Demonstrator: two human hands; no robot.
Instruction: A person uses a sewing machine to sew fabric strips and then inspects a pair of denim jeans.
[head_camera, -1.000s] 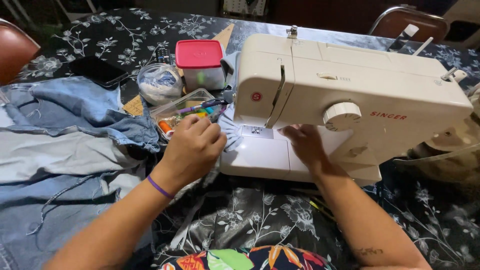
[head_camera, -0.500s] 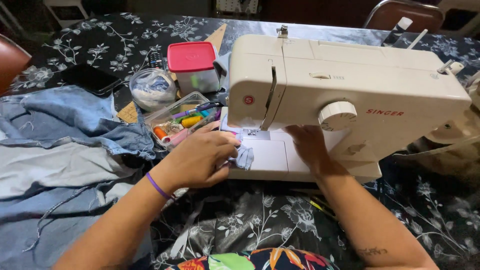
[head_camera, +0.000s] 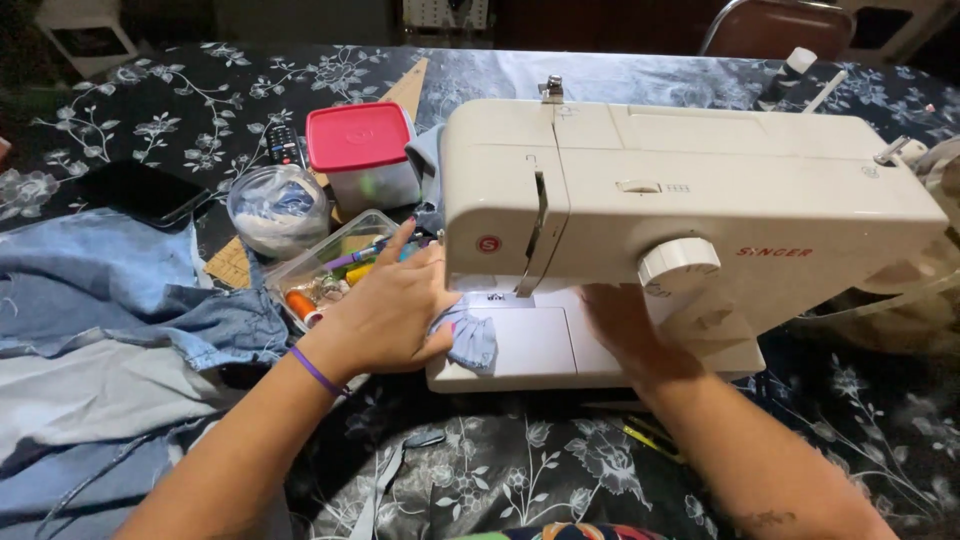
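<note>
denim scrap (head_camera: 470, 335), a small gathered piece of pale blue cloth, lies on the bed of the white sewing machine (head_camera: 690, 215), just left of the needle area and partly over the bed's front edge. from where i watch, my left hand (head_camera: 385, 315) rests on it with the fingers spread and pressing down, pinning the cloth flat more than clutching it. my right hand (head_camera: 615, 320) reaches in under the machine's arm on the other side; its fingers are hidden behind the housing, so i cannot tell whether they are closed on anything or lying loose.

the risks i judge from this. the left fingertips sit close to the needle and presser foot, and if the machine runs while they stay that near, a finger could be caught. the scrap is bunched, so it may feed in folded and be stitched crooked, or wad up under the foot and jam. the right hand works blind to me, so a slip near the needle there would go unseen.

a clear tray of thread spools and pens (head_camera: 335, 270) sits touching the left wrist side; a sideways nudge could push it into the heap of denim fabric (head_camera: 130, 310) lying beside it on the floral tablecloth (head_camera: 150, 130).
</note>
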